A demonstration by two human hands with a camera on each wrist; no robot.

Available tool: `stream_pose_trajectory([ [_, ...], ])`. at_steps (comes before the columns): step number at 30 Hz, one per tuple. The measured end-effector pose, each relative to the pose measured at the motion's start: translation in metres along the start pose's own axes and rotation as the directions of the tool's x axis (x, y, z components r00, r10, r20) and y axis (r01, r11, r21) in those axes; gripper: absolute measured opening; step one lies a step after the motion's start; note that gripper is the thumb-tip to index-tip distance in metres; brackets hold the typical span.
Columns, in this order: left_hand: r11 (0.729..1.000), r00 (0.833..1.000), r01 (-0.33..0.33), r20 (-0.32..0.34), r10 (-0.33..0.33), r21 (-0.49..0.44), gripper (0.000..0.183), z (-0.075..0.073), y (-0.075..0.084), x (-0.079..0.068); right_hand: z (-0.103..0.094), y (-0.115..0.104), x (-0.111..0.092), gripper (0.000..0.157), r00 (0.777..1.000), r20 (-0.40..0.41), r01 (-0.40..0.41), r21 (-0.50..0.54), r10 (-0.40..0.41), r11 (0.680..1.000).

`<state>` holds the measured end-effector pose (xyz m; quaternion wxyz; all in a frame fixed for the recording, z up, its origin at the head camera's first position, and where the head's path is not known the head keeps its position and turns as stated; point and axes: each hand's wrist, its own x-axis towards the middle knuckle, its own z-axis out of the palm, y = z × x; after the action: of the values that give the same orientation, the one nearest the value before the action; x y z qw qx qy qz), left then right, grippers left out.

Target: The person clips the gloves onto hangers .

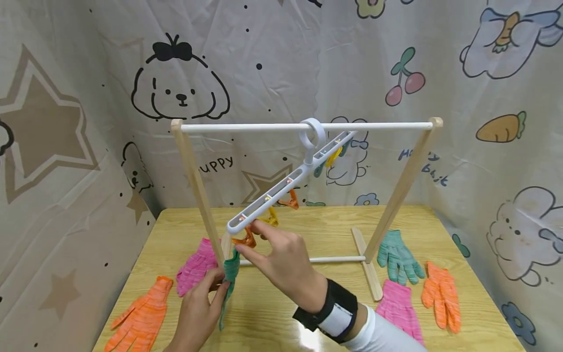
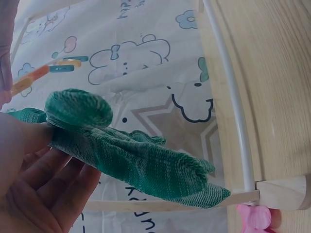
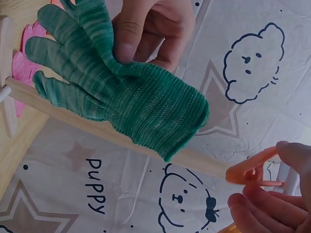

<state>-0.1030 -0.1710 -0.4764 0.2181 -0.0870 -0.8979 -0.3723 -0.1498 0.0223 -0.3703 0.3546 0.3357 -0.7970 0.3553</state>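
Observation:
My left hand [image 1: 198,305] pinches a green knitted glove [image 1: 231,271] between thumb and fingers. In the right wrist view the glove [image 3: 150,102] is spread, its cuff pointing toward the clip but apart from it. My right hand [image 1: 288,261] pinches an orange clothes clip [image 1: 246,238] near the front end of a white hanger [image 1: 268,188]. The thumb and fingers press on the clip [image 3: 250,170]; no cloth is between its jaws. The hanger's ring [image 1: 312,134] loops round the white top bar [image 1: 246,127], and the hanger slants.
Other clips, such as a yellow clip [image 1: 270,216], hang along the hanger. A wooden post [image 1: 198,190] stands close to my left hand. On the table lie an orange glove [image 1: 142,313] and a pink glove [image 1: 198,266] at left, with several gloves at right, including another green glove [image 1: 398,256].

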Motion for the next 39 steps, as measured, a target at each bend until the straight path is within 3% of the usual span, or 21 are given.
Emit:
stream_pose_trajectory([
  [11, 1.000, 0.998, 0.028, 0.048, -0.028, 0.003, 0.023, -0.003, 0.005, -0.001, 0.006, -0.008, 0.006, 0.049, 0.998, 0.023, -0.048, -0.084, 0.050, 0.995],
  [24, 0.998, 0.995, 0.061, 0.082, -0.061, 0.006, 0.024, -0.007, 0.004, -0.001, 0.012, -0.012, 0.008, 0.038, 0.997, 0.031, -0.071, -0.107, 0.075, 0.992],
  [39, 0.988, 0.987, 0.108, 0.128, -0.093, -0.110, 0.024, -0.012, 0.006, -0.001, 0.002, -0.010, 0.011, 0.023, 0.985, 0.122, -0.128, 0.026, 0.124, 0.991],
])
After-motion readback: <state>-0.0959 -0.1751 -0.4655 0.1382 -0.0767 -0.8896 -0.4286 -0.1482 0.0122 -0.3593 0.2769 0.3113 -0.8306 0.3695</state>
